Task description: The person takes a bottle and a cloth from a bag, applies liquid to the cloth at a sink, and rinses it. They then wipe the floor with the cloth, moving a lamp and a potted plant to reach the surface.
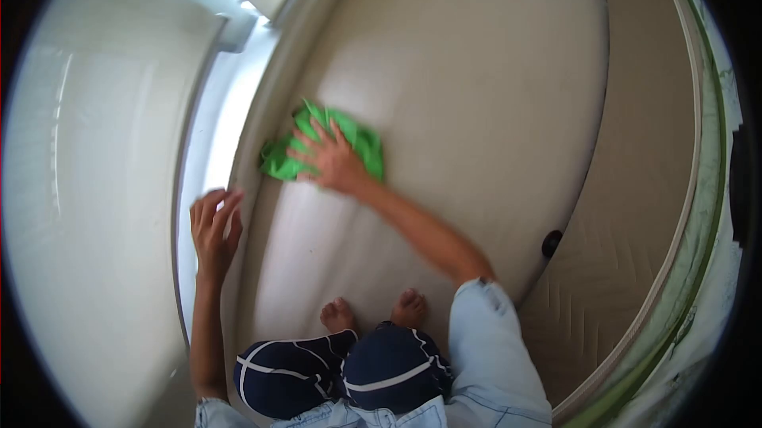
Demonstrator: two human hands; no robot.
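My right hand (333, 165) presses on a bright green cloth (367, 146) with its fingers spread. The cloth lies bunched on the smooth beige surface (444, 111), close to its raised left edge. Bent but apart, the fingers of my left hand (214, 226) are beside the bright white strip at the left, and nothing shows in them. The left hand is below and to the left of the cloth.
My bare feet (337, 315) and dark-clad knees (395, 368) are at the bottom. To the left stands a pale, glossy panel (103, 150). A round black knob (552, 243) sits at the border of a brown patterned surface (627, 214) on the right.
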